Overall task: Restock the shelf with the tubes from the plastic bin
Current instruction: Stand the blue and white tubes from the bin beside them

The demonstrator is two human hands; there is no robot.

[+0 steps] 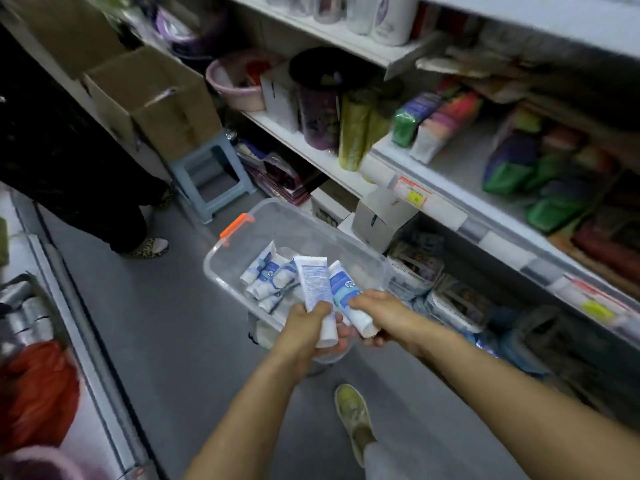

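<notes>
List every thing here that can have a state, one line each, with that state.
plastic bin, lidless, partly filled.
loose tubes, lying in a heap inside the bin.
left hand, grips a white tube, printed side up.
right hand, grips a blue-labelled tube.
cardboard box, flaps open.
blue stool, upright on the floor.

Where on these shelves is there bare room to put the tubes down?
The middle shelf has a bare grey patch between the colourful packs and the green and purple packets. A thin strip lies in front of the white box and dark tumbler. Lower down, printed packets are crammed tight.
</notes>
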